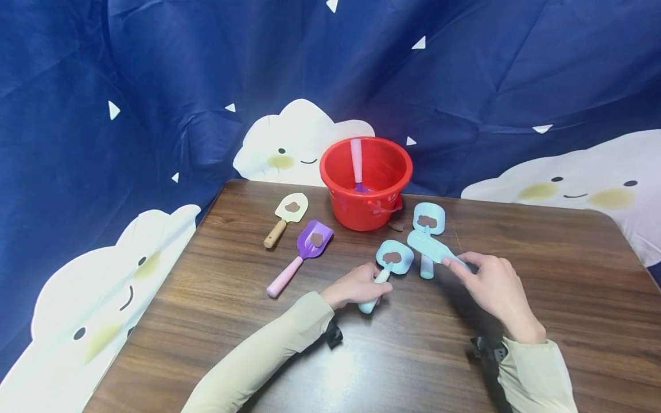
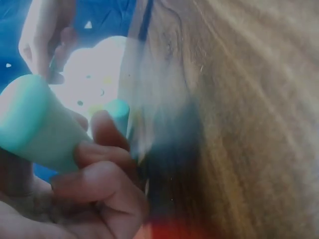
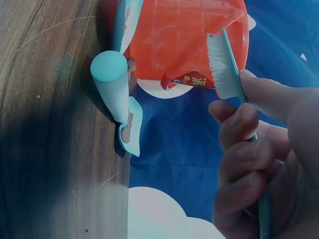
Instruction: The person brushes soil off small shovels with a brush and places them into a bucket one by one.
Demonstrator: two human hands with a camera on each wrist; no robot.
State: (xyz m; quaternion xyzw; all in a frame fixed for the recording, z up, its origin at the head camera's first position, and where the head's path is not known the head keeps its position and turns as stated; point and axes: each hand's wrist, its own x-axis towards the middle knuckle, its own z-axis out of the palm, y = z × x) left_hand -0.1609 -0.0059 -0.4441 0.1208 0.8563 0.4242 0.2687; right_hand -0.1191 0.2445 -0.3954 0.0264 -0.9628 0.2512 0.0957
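Note:
My left hand (image 1: 361, 285) grips the handle of a light blue scoop (image 1: 395, 257) with a brown patch in its bowl; in the left wrist view the fingers curl round that pale handle (image 2: 60, 134). In my right hand (image 1: 498, 287) is a light blue brush (image 1: 431, 245), pinched between thumb and fingers, its white bristles showing in the right wrist view (image 3: 222, 67). Under the brush in the head view, a second light blue scoop (image 1: 427, 267) lies on the table, brown stuff in its bowl.
A red bucket (image 1: 361, 209) stands at the back edge, a purple tool with a pink handle (image 1: 357, 160) inside. To its left lie a cream scoop with wooden handle (image 1: 276, 234) and a purple scoop (image 1: 308, 248). A brown piece (image 1: 396, 226) lies beside the bucket.

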